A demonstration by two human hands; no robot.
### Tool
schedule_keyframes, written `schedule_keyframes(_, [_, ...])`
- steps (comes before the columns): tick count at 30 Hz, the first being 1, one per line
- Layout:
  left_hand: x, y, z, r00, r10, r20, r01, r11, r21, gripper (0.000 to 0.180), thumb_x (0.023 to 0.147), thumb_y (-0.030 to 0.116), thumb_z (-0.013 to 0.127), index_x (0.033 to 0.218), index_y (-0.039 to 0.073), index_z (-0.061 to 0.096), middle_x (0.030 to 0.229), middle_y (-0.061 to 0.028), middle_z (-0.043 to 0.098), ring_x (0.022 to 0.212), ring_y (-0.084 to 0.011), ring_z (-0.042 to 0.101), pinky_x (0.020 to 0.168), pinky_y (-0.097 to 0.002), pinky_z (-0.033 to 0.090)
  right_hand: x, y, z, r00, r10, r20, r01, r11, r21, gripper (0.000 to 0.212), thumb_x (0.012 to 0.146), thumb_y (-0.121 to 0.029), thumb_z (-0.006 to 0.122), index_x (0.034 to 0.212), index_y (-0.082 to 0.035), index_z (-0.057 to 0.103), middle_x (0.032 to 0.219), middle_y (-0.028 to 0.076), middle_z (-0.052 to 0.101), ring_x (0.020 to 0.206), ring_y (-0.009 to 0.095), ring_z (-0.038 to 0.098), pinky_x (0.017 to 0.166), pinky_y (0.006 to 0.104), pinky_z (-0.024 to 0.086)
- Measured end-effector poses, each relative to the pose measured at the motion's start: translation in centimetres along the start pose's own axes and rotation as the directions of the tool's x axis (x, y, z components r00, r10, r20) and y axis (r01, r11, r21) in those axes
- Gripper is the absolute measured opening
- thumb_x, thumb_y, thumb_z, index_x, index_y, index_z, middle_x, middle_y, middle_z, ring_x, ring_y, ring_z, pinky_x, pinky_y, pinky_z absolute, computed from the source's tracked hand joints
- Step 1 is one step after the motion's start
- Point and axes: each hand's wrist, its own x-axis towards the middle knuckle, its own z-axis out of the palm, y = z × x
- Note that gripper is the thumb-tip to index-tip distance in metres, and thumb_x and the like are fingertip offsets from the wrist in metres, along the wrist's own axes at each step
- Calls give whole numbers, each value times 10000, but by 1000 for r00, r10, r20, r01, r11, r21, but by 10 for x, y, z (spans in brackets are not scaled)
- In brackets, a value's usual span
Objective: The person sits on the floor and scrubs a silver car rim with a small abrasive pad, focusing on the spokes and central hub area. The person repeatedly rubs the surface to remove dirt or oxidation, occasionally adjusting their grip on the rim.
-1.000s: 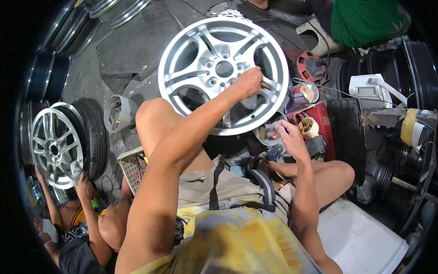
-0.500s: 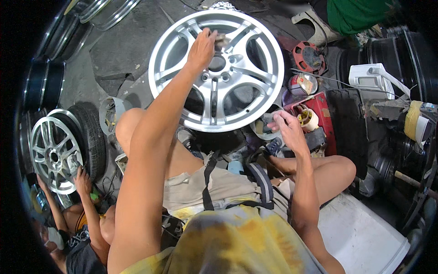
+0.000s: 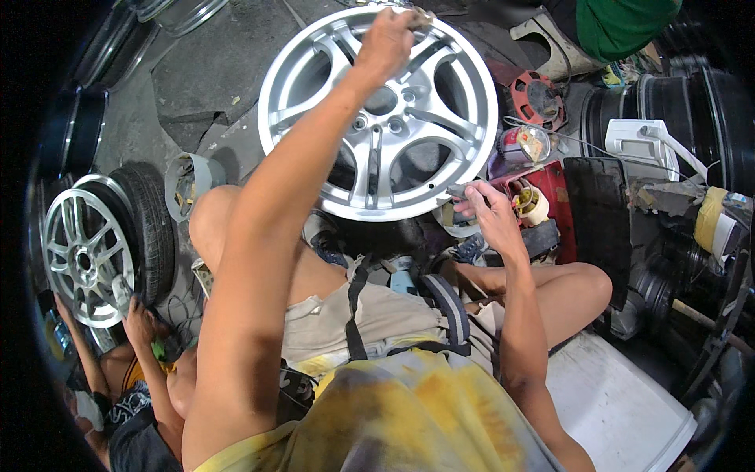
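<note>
Silver, the wheel rim (image 3: 377,123) lies in front of the person's lap (image 3: 393,318) and probably rewards light, even strokes, with the left hand (image 3: 387,43) outstretched at its far edge, fingers clenched on a small tan pad (image 3: 424,17), the right hand (image 3: 495,215) pinching a grey piece (image 3: 456,190) beside the near edge.

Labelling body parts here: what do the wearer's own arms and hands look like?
The left hand and right hand are bare, without visible gloves or wristbands. No sleeves cover the forearms; a patchy yellow-grey cloth shirt is worn.
</note>
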Motion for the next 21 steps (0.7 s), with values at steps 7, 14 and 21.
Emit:
schedule_keyframes(7, [-54, 27, 32, 750, -455, 479, 385, 891, 242, 345, 865, 167, 592, 1155, -2, 671, 1269, -297, 540, 1045, -457, 644, 942, -494, 515, 1, -4, 0, 1000, 21, -9, -22, 999, -47, 332, 1035, -279, 506, 1075, 24, 638, 852, 108, 719, 781, 150, 677, 720, 304, 520])
schedule_keyframes(14, [-41, 21, 22, 672, -497, 549, 396, 868, 300, 421, 845, 205, 567, 1200, 6, 675, 1331, -266, 486, 1253, -427, 477, 1058, -478, 419, 0, 1, 6, 999, 32, 37, -30, 997, -69, 329, 1017, -285, 528, 1084, 15, 644, 854, 116, 725, 768, 170, 664, 727, 309, 507])
schedule_keyframes(21, [-73, 3, 32, 934, -142, 329, 52, 962, 269, 329, 831, 195, 543, 975, -56, 700, 1145, -305, 524, 1046, -444, 546, 917, -500, 487, 2, -2, 7, 998, 20, 64, -12, 993, -121, 327, 1023, -267, 514, 1085, 29, 636, 879, 124, 723, 769, 167, 668, 713, 307, 510])
